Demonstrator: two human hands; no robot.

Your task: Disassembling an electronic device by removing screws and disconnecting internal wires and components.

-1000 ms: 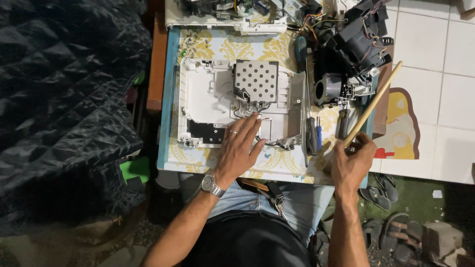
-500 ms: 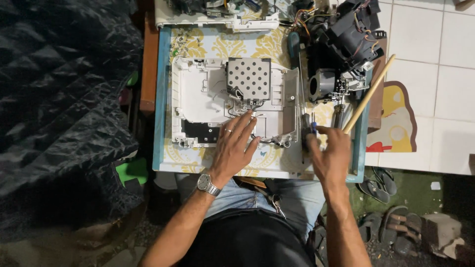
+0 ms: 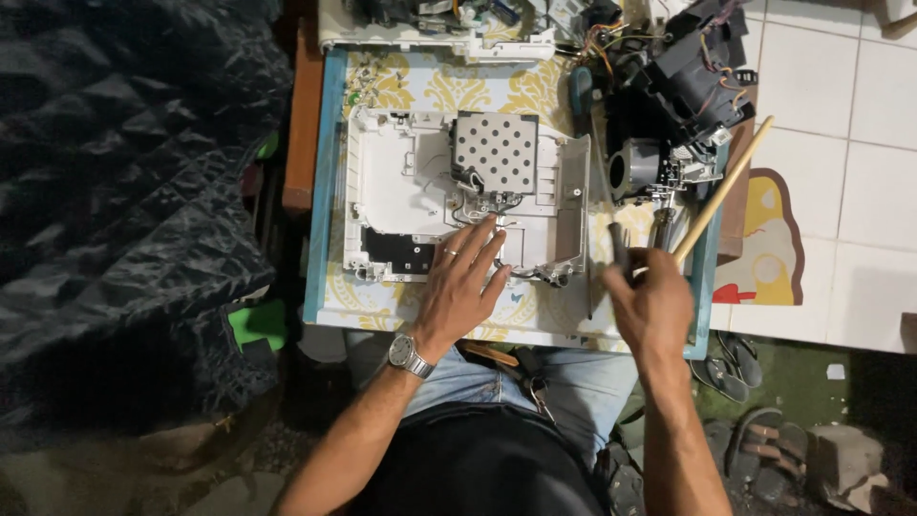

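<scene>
So compared w/ a sec ago the right hand [image 3: 652, 304] has come in off the long wooden stick [image 3: 723, 189] and is now curled around a dark slim tool [image 3: 619, 246], prob a screwdriver, tip pointing up away from the person. Fingers look closed round the handle, though it's a bit blurry so can't tell how tight. The stick seems to just lean there behind the hand now; can't say if it's touching.

Left hand [image 3: 460, 283] hasn't really moved: flat, fingers spread, resting on the lower middle of the white plastic chassis [image 3: 401, 186], not gripping anything, just pinning it. My guess is that means it's switching from poking about to actual fastener work on the shell.

The chassis sits in the middle of the small table [image 3: 324, 191] w/ a yellow patterned cover and blue edge. Perforated metal plate [image 3: 494, 151] is on its upper middle, right above the left fingertips. Black gutted assembly w/ wires [image 3: 680, 96] is at the far right corner.

Signs/labels: only a yellow-and-red cartoonish sticker [image 3: 772, 239] on the white floor tiles, right of the table. No packages I can see.
</scene>
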